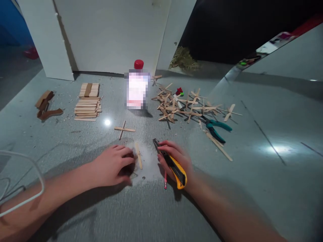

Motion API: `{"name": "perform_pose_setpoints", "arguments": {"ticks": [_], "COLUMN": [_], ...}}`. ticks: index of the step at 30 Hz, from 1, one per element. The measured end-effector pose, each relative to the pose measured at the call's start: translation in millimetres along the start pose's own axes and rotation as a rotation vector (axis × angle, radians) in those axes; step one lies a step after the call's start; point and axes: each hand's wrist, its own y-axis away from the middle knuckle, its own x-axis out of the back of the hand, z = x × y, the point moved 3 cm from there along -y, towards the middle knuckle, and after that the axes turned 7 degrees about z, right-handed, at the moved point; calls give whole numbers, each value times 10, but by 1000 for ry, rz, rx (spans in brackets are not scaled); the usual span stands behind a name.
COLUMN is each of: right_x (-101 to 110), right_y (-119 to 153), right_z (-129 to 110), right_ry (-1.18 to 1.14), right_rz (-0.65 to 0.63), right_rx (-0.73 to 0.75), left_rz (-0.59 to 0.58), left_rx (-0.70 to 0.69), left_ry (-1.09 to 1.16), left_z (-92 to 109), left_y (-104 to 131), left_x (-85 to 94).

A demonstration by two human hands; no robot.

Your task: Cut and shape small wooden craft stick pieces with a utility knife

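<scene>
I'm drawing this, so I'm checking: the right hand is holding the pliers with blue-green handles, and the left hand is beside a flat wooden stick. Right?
Not quite: the head view shows the right hand holding a yellow-and-black utility knife. The pliers with blue-green handles lie on the grey surface. The left hand is beside a flat wooden stick.

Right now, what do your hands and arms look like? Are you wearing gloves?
No gloves: my left hand and right hand are bare, and no rings or watch show. I see no sleeves on either forearm. A white cable loops across the view by my left forearm.
</scene>
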Motion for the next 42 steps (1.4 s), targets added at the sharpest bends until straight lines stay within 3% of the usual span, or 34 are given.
{"name": "perform_pose_setpoints", "arguments": {"ticks": [4,9,17,23,28,36,42], "right_x": [-23,-28,-7,42,-53,-77,-65], "right_y": [4,-36,8,19,26,36,32], "right_z": [-94,-143,-180,-250,-264,-239,-267], "right_ry": [-23,-25,-5,131,299,358,358], "right_rz": [-41,-41,-26,-209,-316,-427,-454], "right_rx": [87,134,207,446,557,510,460], "left_rz": [-211,-222,-68,134,232,235,254], "left_rx": [94,146,196,192,70,-27,-26], "left_ry": [-120,-136,-22,-22,-154,-189,-141], "left_z": [94,40,99,164,185,193,163], "left_y": [62,37,25,-43,-21,-2,-21], "left_x": [68,39,64,-162,-274,-218,-231]}}
